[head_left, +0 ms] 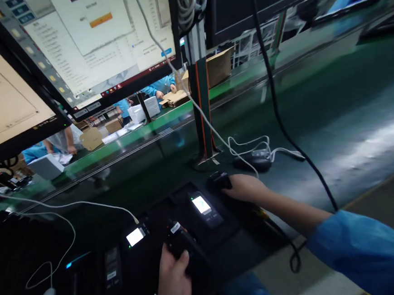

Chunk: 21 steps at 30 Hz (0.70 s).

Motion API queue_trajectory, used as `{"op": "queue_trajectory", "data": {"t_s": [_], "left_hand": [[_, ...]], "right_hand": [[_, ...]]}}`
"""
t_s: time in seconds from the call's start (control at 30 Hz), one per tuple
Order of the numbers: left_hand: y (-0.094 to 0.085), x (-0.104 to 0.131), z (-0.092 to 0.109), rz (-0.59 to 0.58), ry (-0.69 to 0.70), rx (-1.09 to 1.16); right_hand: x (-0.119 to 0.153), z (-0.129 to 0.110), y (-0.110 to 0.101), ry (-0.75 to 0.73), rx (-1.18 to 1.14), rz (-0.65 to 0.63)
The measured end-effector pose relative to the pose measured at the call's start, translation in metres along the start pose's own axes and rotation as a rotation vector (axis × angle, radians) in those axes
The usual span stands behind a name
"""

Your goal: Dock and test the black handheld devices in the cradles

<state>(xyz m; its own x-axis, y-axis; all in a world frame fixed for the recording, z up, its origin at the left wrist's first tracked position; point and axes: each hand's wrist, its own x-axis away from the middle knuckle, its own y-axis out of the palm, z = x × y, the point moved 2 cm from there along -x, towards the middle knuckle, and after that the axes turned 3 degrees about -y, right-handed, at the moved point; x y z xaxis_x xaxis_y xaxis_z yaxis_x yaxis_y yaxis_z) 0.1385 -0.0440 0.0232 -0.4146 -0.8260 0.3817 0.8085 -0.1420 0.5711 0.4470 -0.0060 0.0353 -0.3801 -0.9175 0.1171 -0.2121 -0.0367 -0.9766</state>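
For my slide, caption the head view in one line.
Left hand grips a black handset; right hand rests on a black device beside a lit-screen handset.

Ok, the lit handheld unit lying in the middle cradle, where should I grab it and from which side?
Judging by its pose, grip the handheld unit by its two long edges, below the lit screen, coming straight down from above. It lies face up in the black cradle, so the sides are probably the freest part. The right hand sits just beside it; the left hand already holds another dark device.
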Motion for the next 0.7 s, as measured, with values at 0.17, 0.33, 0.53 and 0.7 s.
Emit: {"op": "queue_trajectory", "data": {"t_s": [0.17, 0.33, 0.53, 0.7], "left_hand": [[0.007, -0.01, 0.014, -0.043, 0.059, -0.016], [0.019, -0.016, 0.017, -0.098, 0.2, -0.015], [0.017, -0.015, 0.016, -0.021, 0.347, -0.02], [0.012, -0.012, 0.022, 0.06, 0.378, -0.007]], "right_hand": [[0.038, -0.027, -0.026, -0.166, -0.309, 0.1], [0.099, -0.071, -0.039, -0.552, -0.857, 0.026], [0.119, -0.098, -0.033, -0.671, -1.082, -0.025], [0.118, -0.099, -0.032, -0.646, -1.068, -0.037]]}}
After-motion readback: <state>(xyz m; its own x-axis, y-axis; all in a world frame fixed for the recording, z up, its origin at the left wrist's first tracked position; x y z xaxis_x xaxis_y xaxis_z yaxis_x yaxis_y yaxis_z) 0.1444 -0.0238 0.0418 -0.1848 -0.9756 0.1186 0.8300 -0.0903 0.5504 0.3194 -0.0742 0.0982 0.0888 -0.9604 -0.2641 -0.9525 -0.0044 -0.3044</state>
